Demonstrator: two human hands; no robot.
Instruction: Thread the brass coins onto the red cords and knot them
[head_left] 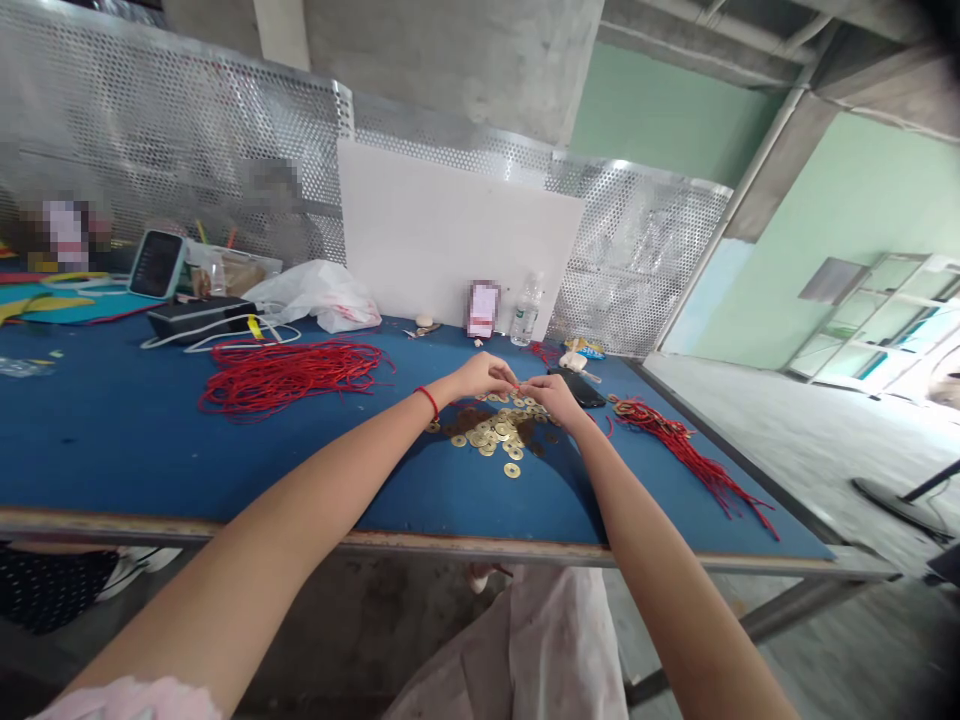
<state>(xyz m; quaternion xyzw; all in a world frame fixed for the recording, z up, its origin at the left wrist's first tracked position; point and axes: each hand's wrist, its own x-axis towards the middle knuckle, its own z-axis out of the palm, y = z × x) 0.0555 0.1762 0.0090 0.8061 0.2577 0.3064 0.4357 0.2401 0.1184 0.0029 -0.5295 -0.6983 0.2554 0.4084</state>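
Note:
Above a scattered pile of brass coins with holes [501,432], my left hand [484,376] and my right hand [553,396] meet at the fingertips. Both are pinched together on a small bit of red cord [519,388], mostly covered by the fingers. A red string bracelet circles my left wrist. To the left lies a loose bundle of red cords [292,377]. On the right, another bundle of red cords [686,445] has knotted, brownish parts at its far end.
Behind my hands stand a pink-edged phone [482,309] and a clear bottle [526,312]. A dark phone [577,388] lies beside my right hand. A white plastic bag [322,295] and a black box [201,318] with cables are at the back left of the blue table [135,430].

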